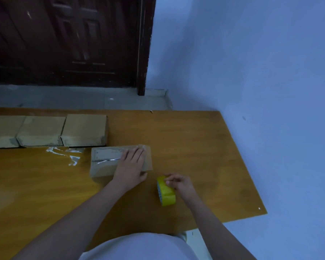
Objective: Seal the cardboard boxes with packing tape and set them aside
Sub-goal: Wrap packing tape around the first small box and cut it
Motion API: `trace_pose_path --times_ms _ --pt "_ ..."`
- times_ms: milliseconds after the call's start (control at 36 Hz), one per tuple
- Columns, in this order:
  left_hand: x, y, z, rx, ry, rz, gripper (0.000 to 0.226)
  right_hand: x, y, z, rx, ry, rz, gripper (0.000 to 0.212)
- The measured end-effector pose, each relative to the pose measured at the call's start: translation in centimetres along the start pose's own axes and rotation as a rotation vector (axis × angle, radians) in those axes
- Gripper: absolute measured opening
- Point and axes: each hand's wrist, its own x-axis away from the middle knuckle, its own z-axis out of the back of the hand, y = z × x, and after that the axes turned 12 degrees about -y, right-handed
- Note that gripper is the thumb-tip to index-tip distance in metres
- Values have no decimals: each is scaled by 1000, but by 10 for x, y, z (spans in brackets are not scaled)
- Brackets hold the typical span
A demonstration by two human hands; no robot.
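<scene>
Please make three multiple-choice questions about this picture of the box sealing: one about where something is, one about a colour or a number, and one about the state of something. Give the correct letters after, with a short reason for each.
1. Where is the roll of tape?
A. on top of a box
B. on the table, right of the box being held
C. on the floor

2. How many boxes stand in the row along the far edge of the table?
A. one
B. three
C. five

3. What is the left hand doing?
A. lying flat on the near box
B. gripping the tape
C. hanging off the table

Answers:
1 B, the yellow roll stands on the wood beside the near box, with the right hand pinching it.
2 B, three box tops show side by side, the leftmost cut by the picture edge.
3 A, its fingers are straight across the box top.
</scene>
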Motion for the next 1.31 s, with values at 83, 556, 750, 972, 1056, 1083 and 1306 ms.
trace_pose_path --times_ms 83,556,750,972,1056,1083,1306 --pt "3 -2 -3 75 -21 -6 89 -4 3 0 -21 5 -9 34" --pt "-51 14 38 100 -154 241 51 0 2 -11 -97 84 -68 29" --pt "-53 5 28 186 -90 276 29 2 -1 -13 -63 85 -90 29" --pt "-59 0 24 193 -97 231 24 6 -2 -11 -60 96 -123 22" --pt "-61 -1 23 191 -108 238 24 7 -2 -11 -61 110 -130 21" --pt "-61 -2 22 192 -107 236 24 7 -1 -12 -63 116 -134 21" --pt "-61 -6 23 227 -131 192 25 6 -3 -13 -97 106 -142 19"
